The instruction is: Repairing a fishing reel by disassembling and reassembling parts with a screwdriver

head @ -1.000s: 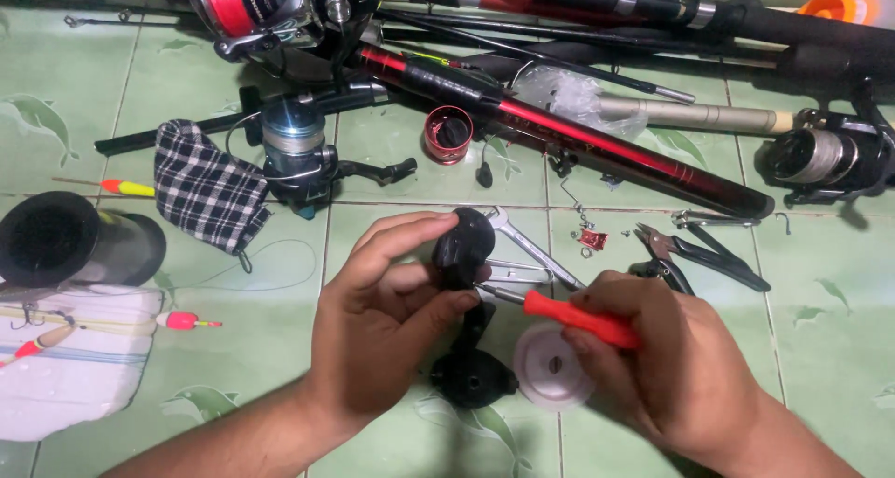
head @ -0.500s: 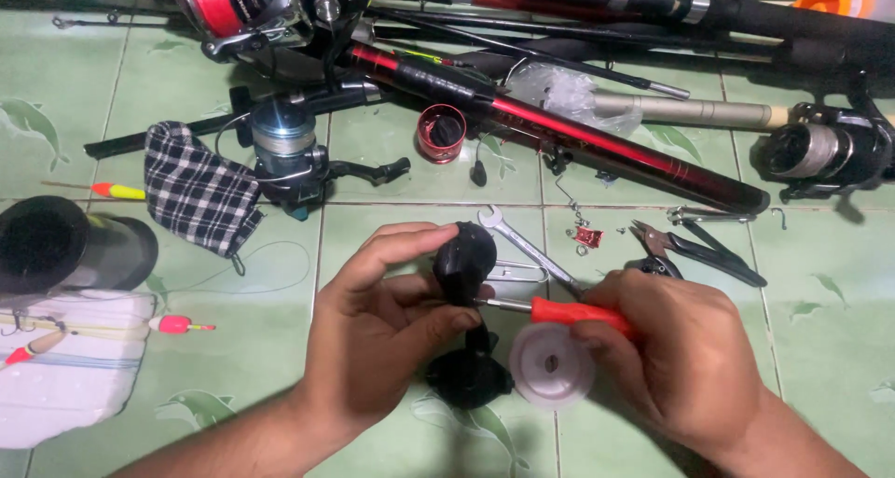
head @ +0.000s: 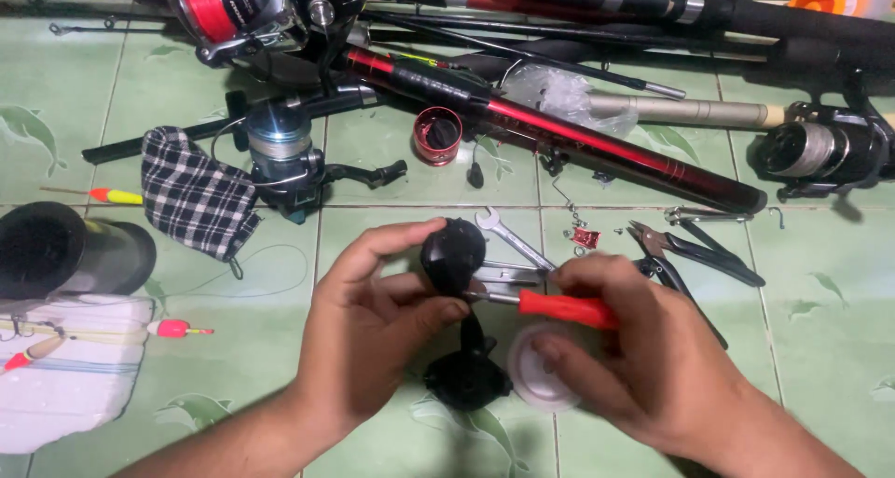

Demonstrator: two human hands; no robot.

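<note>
Two hands over green floor tiles (head: 392, 175). Left hand (head: 373, 338) wrapped around a black reel part (head: 452, 254), thumb and forefinger closed on its rounded top, lower body (head: 466, 377) hanging below the palm. Right hand (head: 643, 357) closed on a screwdriver (head: 559, 307) with a red handle, metal tip touching the reel part's side; same hand's lower fingers also pinching a white spool (head: 539, 371). Just behind the hands, on the floor: a wrench (head: 508, 238), pliers (head: 690, 249), a small red lure (head: 585, 237). Farther back: a red spool cap (head: 437, 135), a grey reel (head: 280, 156) beside a checked cloth (head: 196, 198), a red-and-black rod (head: 559, 133) lying aslant. At left: a dark cup (head: 65, 249) on its side, floats (head: 172, 329) on a white cloth (head: 75, 385).
</note>
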